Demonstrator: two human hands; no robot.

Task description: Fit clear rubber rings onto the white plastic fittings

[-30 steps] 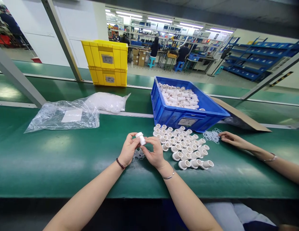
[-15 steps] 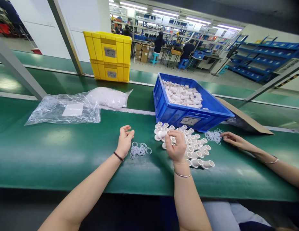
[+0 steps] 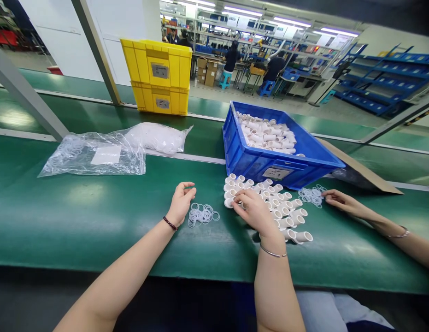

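Note:
My left hand is held just left of a small pile of translucent rings, its fingers loosely curved and the thumb apart; nothing shows in it. My right hand reaches over the group of white flanged pipe fittings, which stand and lean in rough rows on the green work surface. At the near left corner of the group, its thumb and fingertips close on the edge of one white pipe fitting. The palm and forearm cover some fittings behind.
A blue crate of white fittings stands behind the group. Bags of rings lie at left, before stacked yellow crates. A co-worker's hand touches another ring pile at right, near a cardboard sheet.
My right hand has lowered the white fitting from above the group to its near left corner. My left hand has barely moved. The whole view has shifted slightly.

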